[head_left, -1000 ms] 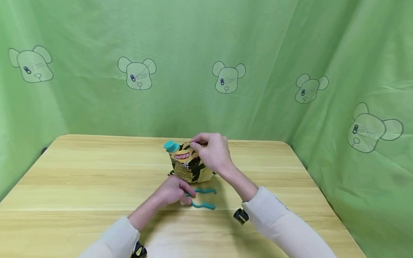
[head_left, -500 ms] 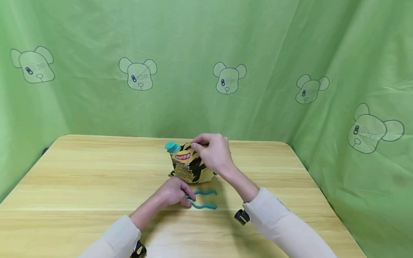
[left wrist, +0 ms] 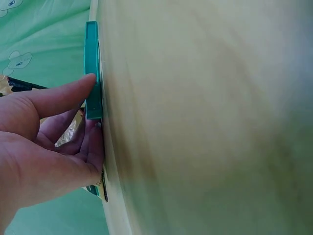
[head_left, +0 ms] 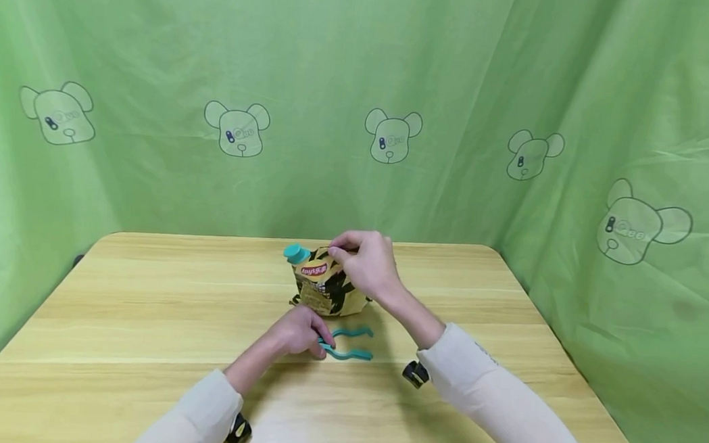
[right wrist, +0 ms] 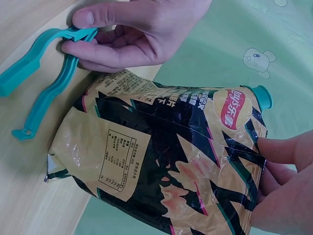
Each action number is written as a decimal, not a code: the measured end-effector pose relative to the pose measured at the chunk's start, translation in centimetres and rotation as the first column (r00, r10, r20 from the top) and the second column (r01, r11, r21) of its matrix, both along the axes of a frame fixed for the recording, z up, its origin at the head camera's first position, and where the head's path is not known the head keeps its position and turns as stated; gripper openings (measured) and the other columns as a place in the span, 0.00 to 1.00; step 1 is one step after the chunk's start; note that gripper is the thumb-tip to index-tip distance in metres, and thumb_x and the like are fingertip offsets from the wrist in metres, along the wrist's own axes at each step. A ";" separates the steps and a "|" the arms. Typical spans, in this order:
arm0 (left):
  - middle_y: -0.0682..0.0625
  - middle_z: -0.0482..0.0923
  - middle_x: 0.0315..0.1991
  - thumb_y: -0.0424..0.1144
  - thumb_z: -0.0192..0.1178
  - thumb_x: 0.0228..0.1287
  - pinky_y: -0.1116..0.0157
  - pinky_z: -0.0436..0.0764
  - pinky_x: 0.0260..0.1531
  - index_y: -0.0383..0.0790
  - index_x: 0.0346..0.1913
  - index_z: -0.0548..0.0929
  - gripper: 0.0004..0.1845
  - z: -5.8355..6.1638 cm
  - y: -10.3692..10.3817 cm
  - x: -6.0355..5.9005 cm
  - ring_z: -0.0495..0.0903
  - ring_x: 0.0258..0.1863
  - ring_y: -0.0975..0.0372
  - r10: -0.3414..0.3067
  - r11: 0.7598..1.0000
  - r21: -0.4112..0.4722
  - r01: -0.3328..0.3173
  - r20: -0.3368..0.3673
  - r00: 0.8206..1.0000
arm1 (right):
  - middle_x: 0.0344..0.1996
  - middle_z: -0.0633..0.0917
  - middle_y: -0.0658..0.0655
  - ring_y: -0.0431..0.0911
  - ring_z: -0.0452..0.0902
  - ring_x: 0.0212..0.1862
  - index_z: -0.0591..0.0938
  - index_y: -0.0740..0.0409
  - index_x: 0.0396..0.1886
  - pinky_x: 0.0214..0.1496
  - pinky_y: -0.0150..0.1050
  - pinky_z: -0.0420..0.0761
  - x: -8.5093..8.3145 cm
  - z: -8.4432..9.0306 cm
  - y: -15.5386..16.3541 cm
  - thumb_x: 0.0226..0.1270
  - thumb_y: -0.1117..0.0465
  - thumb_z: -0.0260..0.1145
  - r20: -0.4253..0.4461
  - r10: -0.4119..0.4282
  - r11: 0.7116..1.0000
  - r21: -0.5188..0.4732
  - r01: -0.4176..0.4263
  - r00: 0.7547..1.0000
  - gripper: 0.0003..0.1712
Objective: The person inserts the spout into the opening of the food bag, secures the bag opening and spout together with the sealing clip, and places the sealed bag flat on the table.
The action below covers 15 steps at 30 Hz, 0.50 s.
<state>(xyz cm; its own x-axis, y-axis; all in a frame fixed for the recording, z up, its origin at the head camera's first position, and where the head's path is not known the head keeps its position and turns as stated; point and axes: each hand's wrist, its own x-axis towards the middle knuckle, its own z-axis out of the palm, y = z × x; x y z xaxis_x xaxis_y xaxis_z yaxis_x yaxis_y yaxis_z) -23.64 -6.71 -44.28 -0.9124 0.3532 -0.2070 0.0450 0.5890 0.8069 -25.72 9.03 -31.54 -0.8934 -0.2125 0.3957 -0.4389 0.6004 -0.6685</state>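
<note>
A yellow-and-black chip bag (head_left: 326,291) stands mid-table with a teal piece (head_left: 296,252) at its top left corner. My right hand (head_left: 342,250) grips the bag's crumpled top; in the right wrist view its fingers (right wrist: 281,149) pinch the folded foil of the bag (right wrist: 161,166). In front of the bag, a teal bag clip (head_left: 350,343) lies on the wood with its two arms spread. My left hand (head_left: 318,341) pinches the clip's hinge end. The right wrist view shows that left hand (right wrist: 85,36) on the clip (right wrist: 44,90). In the left wrist view, my thumb (left wrist: 63,95) presses the clip (left wrist: 92,73).
The light wooden table (head_left: 142,303) has rounded far corners and is walled by green curtains (head_left: 610,129) printed with bear heads. Small black cameras sit on my right wrist (head_left: 415,372) and left wrist (head_left: 238,432).
</note>
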 end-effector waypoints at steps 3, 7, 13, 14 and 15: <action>0.54 0.87 0.32 0.26 0.77 0.45 0.65 0.79 0.40 0.43 0.29 0.92 0.10 -0.1 -0.1 0.0 0.79 0.36 0.61 0.003 1.000 0.006 -0.003 0.005 1.000 | 0.35 0.92 0.53 0.45 0.88 0.39 0.91 0.56 0.37 0.41 0.40 0.87 0.0 0.0 0.0 0.68 0.64 0.71 -0.001 -0.002 1.000 0.007 0.002 1.000 0.04; 0.54 0.88 0.32 0.26 0.77 0.44 0.65 0.79 0.41 0.42 0.30 0.92 0.10 0.0 -0.4 0.0 0.80 0.37 0.62 0.008 1.000 0.027 -0.009 0.015 1.000 | 0.35 0.92 0.54 0.46 0.88 0.39 0.91 0.56 0.37 0.41 0.40 0.87 0.0 0.0 -0.1 0.68 0.64 0.71 -0.009 -0.001 1.000 0.009 0.001 1.000 0.04; 0.52 0.89 0.33 0.24 0.75 0.46 0.66 0.82 0.37 0.39 0.32 0.92 0.10 0.5 -1.4 0.1 0.82 0.34 0.61 0.022 0.993 0.112 -0.029 0.061 0.998 | 0.35 0.92 0.54 0.46 0.88 0.39 0.91 0.56 0.37 0.41 0.40 0.87 0.0 0.1 -0.1 0.68 0.64 0.71 -0.009 0.002 1.000 0.010 -0.002 1.000 0.04; 0.51 0.89 0.33 0.24 0.75 0.47 0.66 0.82 0.36 0.39 0.33 0.92 0.09 0.6 -1.6 0.0 0.83 0.33 0.61 0.022 0.992 0.125 -0.030 0.065 0.998 | 0.35 0.92 0.54 0.46 0.88 0.39 0.91 0.56 0.37 0.41 0.40 0.87 -0.1 0.1 -0.1 0.68 0.64 0.71 -0.008 0.001 1.000 0.011 -0.001 1.000 0.04; 0.50 0.89 0.33 0.23 0.74 0.47 0.65 0.83 0.36 0.38 0.33 0.92 0.10 0.8 -1.9 0.0 0.83 0.32 0.61 0.021 0.990 0.139 -0.031 0.070 0.997 | 0.35 0.92 0.54 0.46 0.88 0.39 0.91 0.57 0.37 0.41 0.40 0.87 -0.1 0.1 -0.1 0.68 0.64 0.71 -0.010 0.001 1.000 0.012 -0.001 1.000 0.04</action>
<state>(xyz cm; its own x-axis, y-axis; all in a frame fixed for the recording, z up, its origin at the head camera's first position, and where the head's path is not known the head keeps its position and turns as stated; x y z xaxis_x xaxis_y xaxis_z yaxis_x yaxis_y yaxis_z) -23.63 -8.56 -43.47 -0.9071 0.3595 -0.2190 -0.0266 0.4702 0.8821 -25.80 8.93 -31.46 -0.8893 -0.2184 0.4018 -0.4461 0.6077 -0.6570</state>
